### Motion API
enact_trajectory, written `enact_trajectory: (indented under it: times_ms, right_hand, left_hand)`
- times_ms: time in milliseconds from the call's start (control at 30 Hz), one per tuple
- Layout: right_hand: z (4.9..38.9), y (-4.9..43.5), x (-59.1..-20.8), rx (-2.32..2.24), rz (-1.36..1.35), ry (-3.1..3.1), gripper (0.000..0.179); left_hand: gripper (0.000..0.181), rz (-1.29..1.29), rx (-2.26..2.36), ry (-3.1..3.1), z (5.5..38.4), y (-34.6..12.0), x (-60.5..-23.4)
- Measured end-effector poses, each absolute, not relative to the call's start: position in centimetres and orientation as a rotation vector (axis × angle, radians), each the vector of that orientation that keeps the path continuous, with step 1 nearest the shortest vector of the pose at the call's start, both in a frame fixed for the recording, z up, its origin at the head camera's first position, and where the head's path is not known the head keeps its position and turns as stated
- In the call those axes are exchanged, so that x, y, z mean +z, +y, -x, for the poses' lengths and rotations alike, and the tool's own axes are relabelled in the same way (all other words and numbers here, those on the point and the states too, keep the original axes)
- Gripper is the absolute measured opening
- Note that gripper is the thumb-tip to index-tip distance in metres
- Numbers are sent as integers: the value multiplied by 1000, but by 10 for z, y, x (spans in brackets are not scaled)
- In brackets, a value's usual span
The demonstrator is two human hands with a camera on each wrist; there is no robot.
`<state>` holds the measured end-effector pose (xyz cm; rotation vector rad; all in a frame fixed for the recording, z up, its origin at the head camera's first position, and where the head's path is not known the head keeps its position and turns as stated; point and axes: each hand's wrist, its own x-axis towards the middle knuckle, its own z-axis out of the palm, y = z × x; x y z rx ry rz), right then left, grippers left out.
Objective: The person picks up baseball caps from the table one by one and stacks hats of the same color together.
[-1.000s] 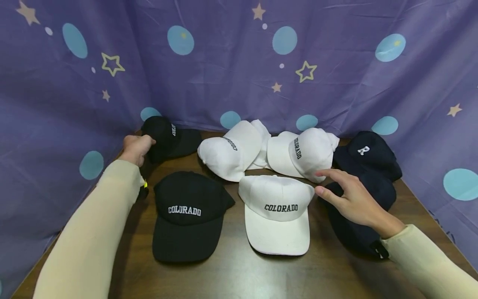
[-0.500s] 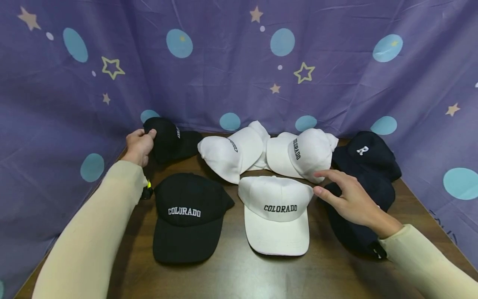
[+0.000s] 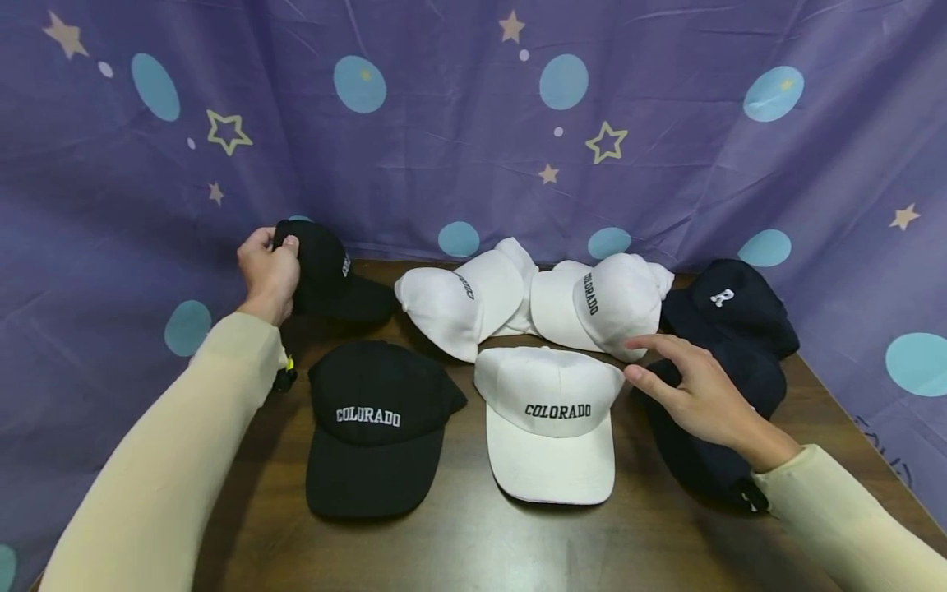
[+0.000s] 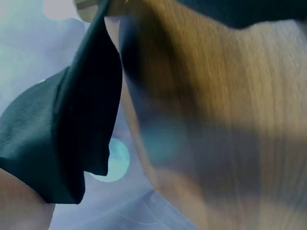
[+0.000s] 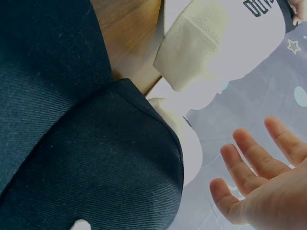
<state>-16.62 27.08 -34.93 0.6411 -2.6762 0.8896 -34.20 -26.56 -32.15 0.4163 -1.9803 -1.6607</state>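
At the back left, my left hand (image 3: 268,270) grips a black cap (image 3: 321,275) by its rear edge, thumb against the crown. The cap's brim points right, and the left wrist view shows its dark cloth (image 4: 88,110) hanging at the table's edge. Lettering on its front is partly turned from sight. My right hand (image 3: 699,395) hovers over a navy cap (image 3: 750,374) at the right, fingers relaxed and holding nothing. Its thumb and fingertips lie near a white COLORADO cap (image 3: 551,427). The right wrist view shows those spread fingers (image 5: 249,158) beside the dark cap (image 5: 110,158).
A black COLORADO cap (image 3: 373,427) sits at the front left of the wooden table (image 3: 473,547). Behind are two white caps (image 3: 436,304), (image 3: 617,300). Another navy cap (image 3: 743,304) with a white R lies back right. A purple curtain (image 3: 459,99) closes off the back and sides.
My left hand has risen a little with the black cap, which has tilted, its crown now higher. The right hand and the other caps look unmoved.
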Motion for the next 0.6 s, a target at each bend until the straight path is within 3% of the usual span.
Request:
enact_trajectory:
  times_ms: [600]
  right_hand:
    - [165, 272, -348, 914, -634, -2665, 35]
  left_hand:
    - [19, -53, -1900, -1577, 325, -268, -281]
